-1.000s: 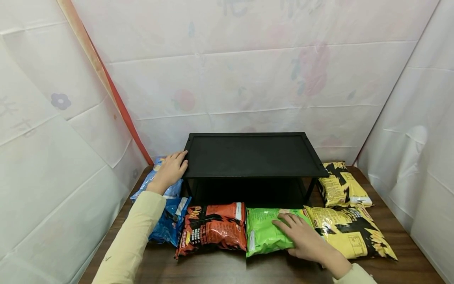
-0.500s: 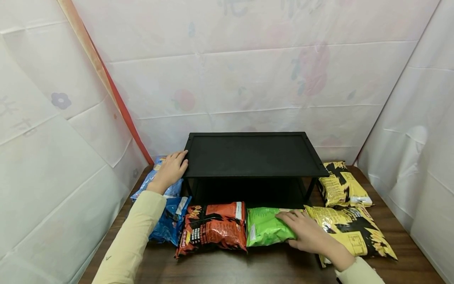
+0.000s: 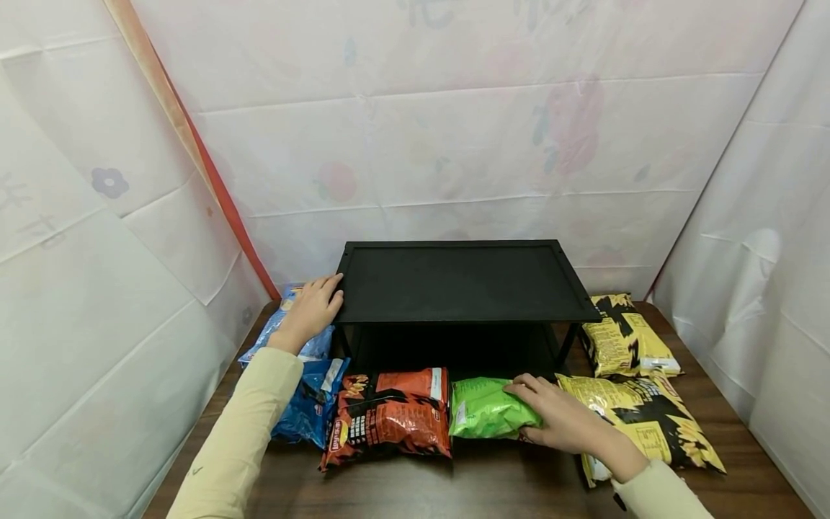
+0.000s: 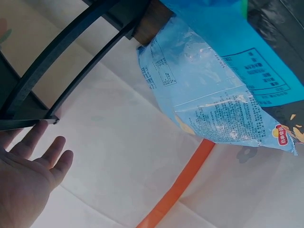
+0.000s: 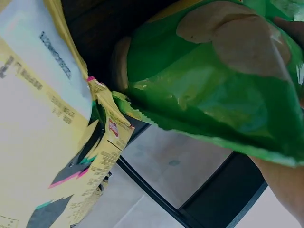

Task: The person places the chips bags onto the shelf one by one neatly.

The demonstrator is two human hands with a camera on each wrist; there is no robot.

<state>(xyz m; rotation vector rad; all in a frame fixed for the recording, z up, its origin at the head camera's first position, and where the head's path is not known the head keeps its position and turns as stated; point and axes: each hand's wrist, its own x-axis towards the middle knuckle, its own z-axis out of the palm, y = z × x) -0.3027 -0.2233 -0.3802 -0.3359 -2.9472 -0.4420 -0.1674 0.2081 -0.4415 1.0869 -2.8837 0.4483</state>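
"Which way does the green bag (image 3: 485, 409) lie from the right hand (image 3: 564, 418)?"

"Leftward, in front of the black shelf (image 3: 454, 285), long axis along the shelf's front edge. That hand is nearer, its grip curled round the bag's end."

"And the left hand (image 3: 311, 310)?"

"Fingers loosely spread, touching the shelf's left edge."

"Room?"

"The gap beneath the shelf's top lies just behind the bag; whether that touches the worktop (image 3: 389, 494), I can't tell."
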